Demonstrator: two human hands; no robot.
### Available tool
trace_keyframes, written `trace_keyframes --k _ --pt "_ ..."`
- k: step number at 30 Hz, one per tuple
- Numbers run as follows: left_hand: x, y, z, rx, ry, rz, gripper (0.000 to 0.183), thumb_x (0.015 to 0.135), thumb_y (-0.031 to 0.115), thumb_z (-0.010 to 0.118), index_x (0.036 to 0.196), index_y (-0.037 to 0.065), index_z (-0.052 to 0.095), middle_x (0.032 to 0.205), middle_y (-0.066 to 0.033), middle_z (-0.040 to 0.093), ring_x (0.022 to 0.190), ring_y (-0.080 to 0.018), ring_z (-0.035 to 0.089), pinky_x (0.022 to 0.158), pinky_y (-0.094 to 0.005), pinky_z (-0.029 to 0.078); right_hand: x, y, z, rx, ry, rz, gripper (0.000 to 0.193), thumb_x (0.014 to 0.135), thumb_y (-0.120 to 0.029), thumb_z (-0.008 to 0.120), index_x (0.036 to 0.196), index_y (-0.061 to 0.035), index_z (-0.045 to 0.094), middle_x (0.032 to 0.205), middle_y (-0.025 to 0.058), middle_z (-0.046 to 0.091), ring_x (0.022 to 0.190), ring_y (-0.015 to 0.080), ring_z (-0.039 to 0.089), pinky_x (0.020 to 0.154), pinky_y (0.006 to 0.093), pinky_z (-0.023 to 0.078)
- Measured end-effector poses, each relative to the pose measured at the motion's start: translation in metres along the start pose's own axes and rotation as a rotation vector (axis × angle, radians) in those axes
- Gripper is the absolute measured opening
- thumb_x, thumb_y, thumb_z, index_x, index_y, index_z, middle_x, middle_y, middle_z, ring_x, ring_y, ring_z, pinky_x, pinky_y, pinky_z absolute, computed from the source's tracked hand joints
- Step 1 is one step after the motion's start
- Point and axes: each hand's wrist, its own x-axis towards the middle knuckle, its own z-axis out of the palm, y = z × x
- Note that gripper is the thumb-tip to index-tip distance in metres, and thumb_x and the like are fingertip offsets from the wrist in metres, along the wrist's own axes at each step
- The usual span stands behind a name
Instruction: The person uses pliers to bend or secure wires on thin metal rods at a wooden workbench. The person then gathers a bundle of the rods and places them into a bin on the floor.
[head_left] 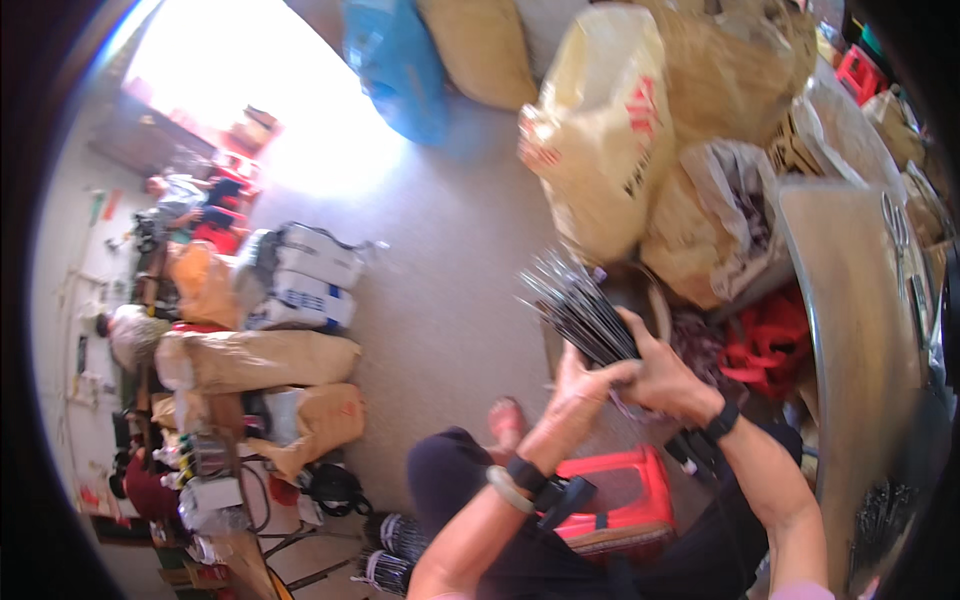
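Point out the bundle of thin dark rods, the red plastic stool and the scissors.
bundle of thin dark rods (580, 310), head view, middle of the fanned shafts.
red plastic stool (630, 480), head view, its top face.
scissors (897, 232), head view, near the pivot.

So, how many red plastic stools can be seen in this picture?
2. One red plastic stool is under the person, just below both hands gripping the bundle of thin dark rods. A second red stool sits at the top right edge. The sacks may hide others.
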Motion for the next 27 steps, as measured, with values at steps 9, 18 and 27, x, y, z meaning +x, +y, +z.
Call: trace_keyframes --k 9,18,27 --pt "0.063 -0.167 -0.119 0.040 0.308 -0.470 0.060 0.088 0.010 0.064 0.142 -0.001 0.041 0.118 -0.0167 0.065 0.099 -0.0237 0.066 0.083 -0.0335 0.052 0.092 0.168 -0.050 -0.400 -0.154 0.494 0.092 0.064 -0.006 0.067 0.148 -0.0043 0.029 0.089 0.0278 0.065 0.082 0.0394 0.067 0.076 0.0409 0.051" --pt "0.038 -0.286 -0.160 0.138 0.405 -0.786 0.053 0.086 0.009 0.065 0.135 -0.005 0.050 0.100 -0.0153 0.068 0.077 -0.0191 0.067 0.067 -0.0298 0.053 0.124 0.292 -0.004 -0.775 -0.605 0.300 0.082 0.070 0.004 0.057 0.148 -0.0081 0.035 0.100 0.0302 0.062 0.091 0.0463 0.063 0.079 0.0490 0.053" --pt "0.044 -0.297 -0.146 0.082 0.353 -0.832 0.053 0.086 0.013 0.065 0.133 -0.006 0.050 0.099 -0.0124 0.068 0.079 -0.0179 0.065 0.071 -0.0307 0.052 0.131 0.382 0.028 -0.951 -0.722 0.031 0.094 0.069 0.006 0.063 0.152 -0.0203 0.029 0.092 0.0186 0.058 0.082 0.0395 0.063 0.071 0.0473 0.054"
